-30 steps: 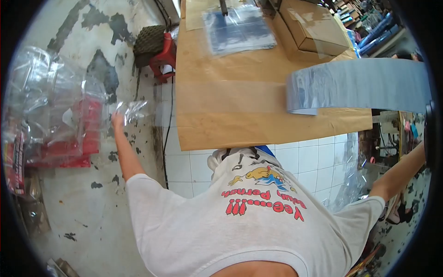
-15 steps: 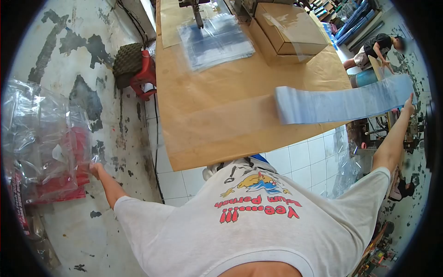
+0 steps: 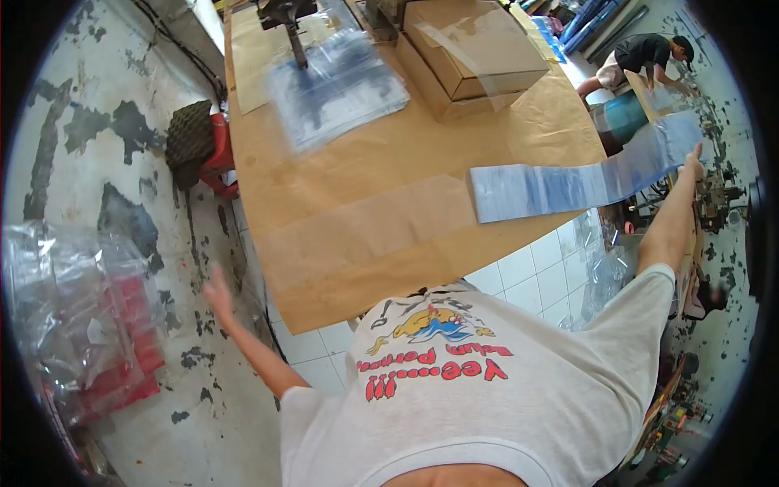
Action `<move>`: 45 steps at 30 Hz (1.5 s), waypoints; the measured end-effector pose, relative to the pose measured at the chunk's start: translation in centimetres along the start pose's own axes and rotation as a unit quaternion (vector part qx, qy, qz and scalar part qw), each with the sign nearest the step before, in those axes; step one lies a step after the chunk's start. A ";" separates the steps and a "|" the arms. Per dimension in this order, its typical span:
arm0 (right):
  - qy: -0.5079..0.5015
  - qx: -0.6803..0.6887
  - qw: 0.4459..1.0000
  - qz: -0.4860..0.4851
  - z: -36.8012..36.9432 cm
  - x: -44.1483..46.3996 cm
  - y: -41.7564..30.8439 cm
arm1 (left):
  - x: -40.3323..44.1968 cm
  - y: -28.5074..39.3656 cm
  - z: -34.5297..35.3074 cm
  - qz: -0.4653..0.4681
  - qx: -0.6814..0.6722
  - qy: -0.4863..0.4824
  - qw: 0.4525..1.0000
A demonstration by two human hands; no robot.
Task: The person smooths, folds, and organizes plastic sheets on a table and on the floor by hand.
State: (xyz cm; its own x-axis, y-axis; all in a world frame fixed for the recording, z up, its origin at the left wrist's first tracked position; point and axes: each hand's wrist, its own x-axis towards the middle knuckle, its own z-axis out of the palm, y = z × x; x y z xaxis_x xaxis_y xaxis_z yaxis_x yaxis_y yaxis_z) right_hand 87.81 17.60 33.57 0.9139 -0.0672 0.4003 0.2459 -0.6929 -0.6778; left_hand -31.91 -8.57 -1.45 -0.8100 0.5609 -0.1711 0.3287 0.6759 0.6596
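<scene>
My right hand grips the far end of a long bluish translucent plastic strip, thick like a stack of layers. The strip's near end lies on the brown-covered table, and the rest sags past the table's right edge. A thin clear strip stretches leftward on the brown covering. Off the table's left side, my left hand is in the air, slightly blurred, with fingers apart and nothing visible in it. Clear plastic bags with red parts are at the far left.
Clear sheets lie under a dark machine part at the back. A cardboard box stands beside them. A red stool is left of the table. Another person bends over at the upper right.
My left hand has moved from a clear plastic piece to the hanging bags, then away from them. My right hand has come into view with the strip. The view has shifted and turned.
</scene>
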 end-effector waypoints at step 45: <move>-0.544 0.124 0.493 -0.668 -19.1 -79.7 17.4 | -17.8 11.5 12.4 0.223 0.002 -0.196 0.955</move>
State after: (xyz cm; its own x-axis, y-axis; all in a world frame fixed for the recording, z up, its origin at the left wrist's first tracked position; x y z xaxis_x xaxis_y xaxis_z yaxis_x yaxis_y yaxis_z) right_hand 13.05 -2.85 1.66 -0.5165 0.8484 0.1157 0.7720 0.5199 -0.3658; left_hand -7.72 -4.84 0.09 -0.3442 0.9292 -0.1348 0.6012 0.3284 0.7285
